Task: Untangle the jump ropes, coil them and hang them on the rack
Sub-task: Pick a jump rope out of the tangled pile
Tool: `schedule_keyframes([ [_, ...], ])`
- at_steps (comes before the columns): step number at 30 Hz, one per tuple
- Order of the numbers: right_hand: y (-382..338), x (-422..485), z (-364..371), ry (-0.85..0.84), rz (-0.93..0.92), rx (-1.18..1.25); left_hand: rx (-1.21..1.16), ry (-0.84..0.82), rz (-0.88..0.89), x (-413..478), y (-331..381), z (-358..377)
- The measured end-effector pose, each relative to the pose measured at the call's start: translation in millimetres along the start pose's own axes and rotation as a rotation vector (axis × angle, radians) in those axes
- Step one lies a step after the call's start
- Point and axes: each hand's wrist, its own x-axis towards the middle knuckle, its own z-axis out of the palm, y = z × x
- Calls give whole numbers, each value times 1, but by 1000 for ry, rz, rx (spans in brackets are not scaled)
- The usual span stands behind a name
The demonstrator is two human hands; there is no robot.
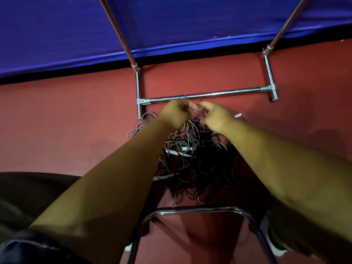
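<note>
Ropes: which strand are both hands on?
The short grey strand stretched between left hand and right hand, just short of the rack crossbar; the rest lie in the dark tangle beneath.

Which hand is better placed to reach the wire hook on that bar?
Probably the left hand: it sits just below the wire hook on the rack bar; the right hand, also pinching the grey rope, is farther aside.

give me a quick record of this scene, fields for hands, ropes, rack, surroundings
left hand: grips a grey rope strand
right hand: pinches the same strand, close beside the left
tangle: dark heap of jump ropes on the red floor, below the hands
rack: chrome crossbar just beyond the hands; no coil visible on it
foreground: curved chrome tube
backdrop: blue cloth
</note>
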Motion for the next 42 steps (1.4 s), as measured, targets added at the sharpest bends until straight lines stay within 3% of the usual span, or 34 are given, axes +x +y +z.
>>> schedule_keyframes([
  [4,-25,-20,-24,205,-119,-188,55,51,54,-11,40,-27],
  [7,-50,-38,-46,370,-289,-156,286,107,88,-21,65,-50],
  [11,-112,-79,-86,352,-379,-74,388,174,115,-52,96,-83],
  [16,-168,-138,-127,407,-447,44,63,283,257,-98,147,-123],
  [21,-185,-189,-155,396,-483,235,-330,248,408,-154,220,-148],
  [26,-188,-236,-154,186,-468,331,-546,229,523,-203,292,-154],
  [31,-199,-279,-150,39,-579,349,-811,207,597,-250,352,-170],
  [35,-235,-317,-158,163,-597,270,-1072,236,591,-281,388,-193],
  [39,-276,-356,-184,186,-563,489,-1040,318,570,-301,397,-225],
  [42,-306,-377,-209,236,-580,636,-881,243,548,-307,386,-238],
])
